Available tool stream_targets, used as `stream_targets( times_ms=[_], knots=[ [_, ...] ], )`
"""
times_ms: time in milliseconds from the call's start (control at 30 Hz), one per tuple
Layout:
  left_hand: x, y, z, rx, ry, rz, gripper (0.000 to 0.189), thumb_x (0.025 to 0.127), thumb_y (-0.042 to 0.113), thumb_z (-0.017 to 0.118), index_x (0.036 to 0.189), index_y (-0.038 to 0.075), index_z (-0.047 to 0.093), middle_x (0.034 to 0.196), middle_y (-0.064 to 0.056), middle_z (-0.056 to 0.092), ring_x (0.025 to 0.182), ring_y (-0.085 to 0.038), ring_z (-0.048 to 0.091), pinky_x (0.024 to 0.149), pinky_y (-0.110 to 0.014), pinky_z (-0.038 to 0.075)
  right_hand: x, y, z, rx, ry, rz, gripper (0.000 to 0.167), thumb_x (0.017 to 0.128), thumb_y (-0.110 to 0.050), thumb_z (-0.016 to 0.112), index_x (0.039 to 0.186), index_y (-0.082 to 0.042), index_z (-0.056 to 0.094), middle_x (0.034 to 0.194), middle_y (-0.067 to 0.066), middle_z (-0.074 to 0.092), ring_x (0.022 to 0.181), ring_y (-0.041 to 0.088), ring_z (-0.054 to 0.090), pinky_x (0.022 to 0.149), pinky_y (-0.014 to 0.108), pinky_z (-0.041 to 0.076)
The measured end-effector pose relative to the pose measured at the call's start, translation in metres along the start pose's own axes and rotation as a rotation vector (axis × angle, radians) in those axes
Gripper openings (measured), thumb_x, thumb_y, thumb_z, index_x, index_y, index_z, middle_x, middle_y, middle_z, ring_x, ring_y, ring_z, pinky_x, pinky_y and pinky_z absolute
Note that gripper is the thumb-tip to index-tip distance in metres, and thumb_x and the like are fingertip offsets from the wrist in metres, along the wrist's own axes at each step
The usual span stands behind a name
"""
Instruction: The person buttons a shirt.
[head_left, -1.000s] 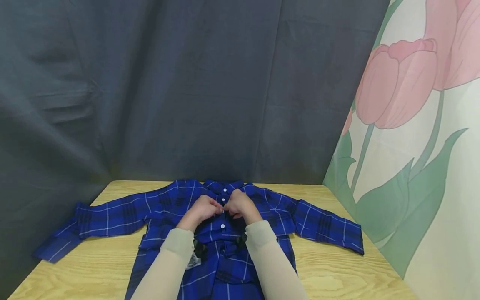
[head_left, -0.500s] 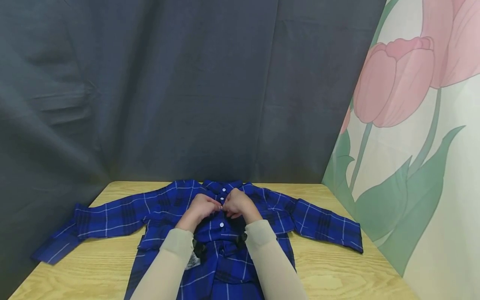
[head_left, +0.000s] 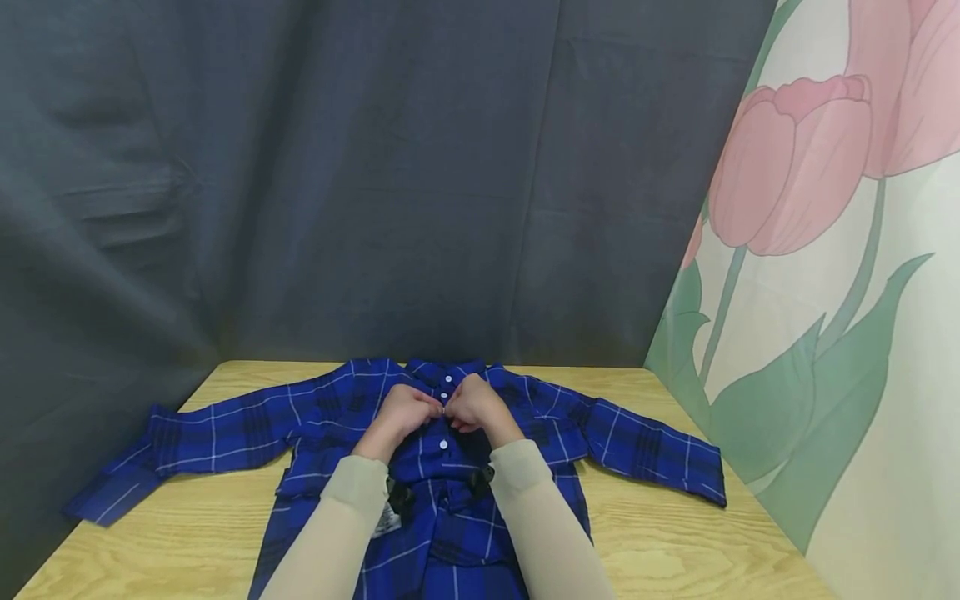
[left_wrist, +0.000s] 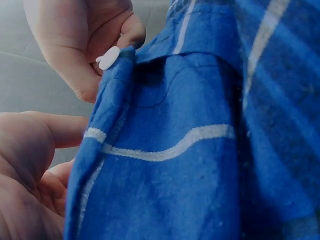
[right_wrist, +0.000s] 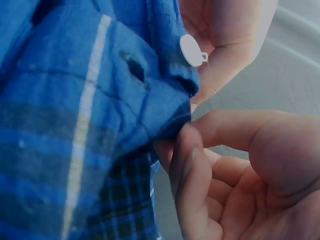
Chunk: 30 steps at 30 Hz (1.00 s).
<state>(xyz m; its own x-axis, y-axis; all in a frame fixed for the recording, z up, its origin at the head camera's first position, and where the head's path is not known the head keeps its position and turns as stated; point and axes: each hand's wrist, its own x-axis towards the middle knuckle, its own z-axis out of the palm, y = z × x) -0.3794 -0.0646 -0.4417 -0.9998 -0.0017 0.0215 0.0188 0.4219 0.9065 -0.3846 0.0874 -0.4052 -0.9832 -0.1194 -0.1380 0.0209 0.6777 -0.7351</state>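
Note:
A blue plaid long-sleeved shirt (head_left: 255,429) lies front up, sleeves spread to both sides. At its front opening the left hand (head_left: 407,412) and right hand (head_left: 480,408) meet, fingertips almost together, each pinching cloth. Between them is a white button (left_wrist: 109,58), standing at the fabric edge in the left wrist view. Close to that button (right_wrist: 192,50), the right wrist view shows an open buttonhole (right_wrist: 135,69) in the strip pinched by thumb and finger. Another white button (head_left: 443,445) sits just below the hands. Two more show above, near the collar (head_left: 447,370).
The shirt is spread on a light wooden table (head_left: 675,550). A dark grey curtain (head_left: 405,183) hangs behind and along the left. On the right stands a panel with painted tulips (head_left: 795,175). A white printed label (head_left: 387,522) shows beside the left forearm.
Both hands stay at the same spot on the shirt front, with small finger shifts only. The cloth with the lower button has risen slightly.

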Motion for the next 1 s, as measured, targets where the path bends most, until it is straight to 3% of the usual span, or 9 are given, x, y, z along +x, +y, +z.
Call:
stream_targets(
  times_ms=[200,633,1000],
  knots=[
    [0.0017,-0.0001,0.0026,-0.006,0.002,0.010,0.013,0.084,0.003,0.079,0.094,-0.003,0.085,0.075,0.002,0.074,0.068,-0.009,0.060,0.063,-0.020,0.046,0.0011,0.0009,0.0007,-0.004,0.023,0.012,0.021,0.094,-0.002,0.075,0.073,-0.005,0.072,0.058,0.002,0.062,0.054,0.013,0.062,0.059,0.034,0.065],
    [0.0047,-0.0058,0.0015,-0.077,0.020,0.012,0.013,0.083,0.003,0.078,0.092,-0.004,0.085,0.065,0.009,0.066,0.063,-0.006,0.058,0.063,-0.019,0.046,0.0022,-0.0001,0.0035,0.009,0.011,0.026,0.033,0.096,-0.004,0.074,0.066,-0.010,0.062,0.059,0.002,0.061,0.054,0.013,0.061,0.056,0.031,0.063],
    [0.0010,-0.0062,-0.0008,-0.094,-0.044,-0.041,0.015,0.087,0.008,0.080,0.096,-0.003,0.084,0.071,0.005,0.073,0.068,-0.007,0.065,0.061,-0.020,0.050,0.0026,0.0018,0.0064,0.033,0.007,0.029,0.041,0.096,0.001,0.065,0.059,-0.013,0.055,0.053,-0.002,0.054,0.047,0.010,0.056,0.047,0.022,0.054]
  ],
)
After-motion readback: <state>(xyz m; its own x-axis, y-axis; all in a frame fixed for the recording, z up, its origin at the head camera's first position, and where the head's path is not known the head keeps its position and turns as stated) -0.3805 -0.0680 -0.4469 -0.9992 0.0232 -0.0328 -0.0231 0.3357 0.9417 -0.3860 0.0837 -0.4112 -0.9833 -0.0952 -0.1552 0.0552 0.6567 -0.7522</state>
